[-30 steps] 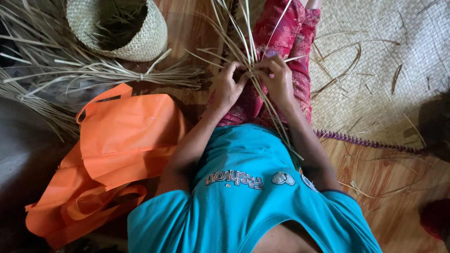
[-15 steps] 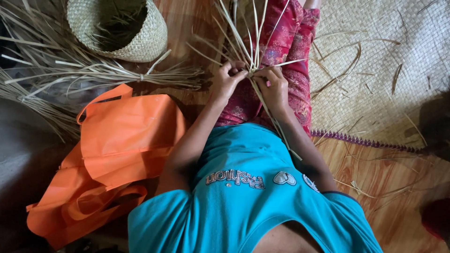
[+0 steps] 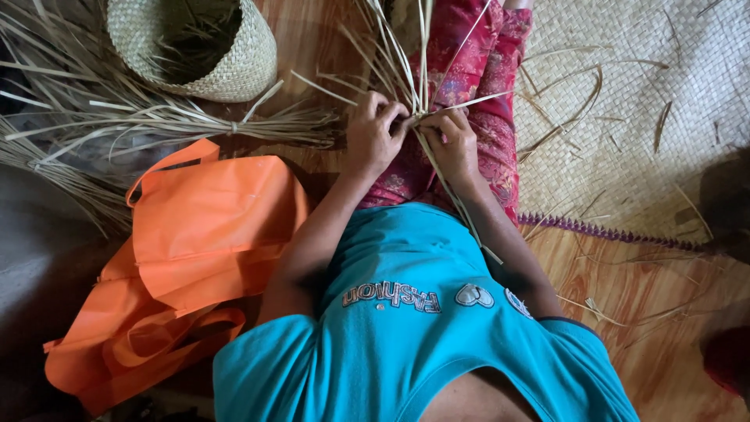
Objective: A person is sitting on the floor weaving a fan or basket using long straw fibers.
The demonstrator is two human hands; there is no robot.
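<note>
The bundle of thin, pale dried straw strips sat gathered over the person's lap, above the red patterned cloth on the legs. The strips were flat, narrow and straw-coloured, pinched together at one crossing point and fanning apart from it. Their long axis ran mostly away from the person's body, the free ends splaying toward the far edge of the view, while a few longer strips trailed back from the crossing across the turquoise shirt.

The left hand was curled tight around the strips just beside the crossing, fingers folded over them. The right hand touched the same crossing from the other side, fingertips pinching narrow on a strip.

Left of the bundle lay a loose sheaf of dried straw and, beyond it, a round woven straw basket. An orange fabric bag lay nearer the person, left of the bundle. Right of the bundle spread a woven straw mat.
</note>
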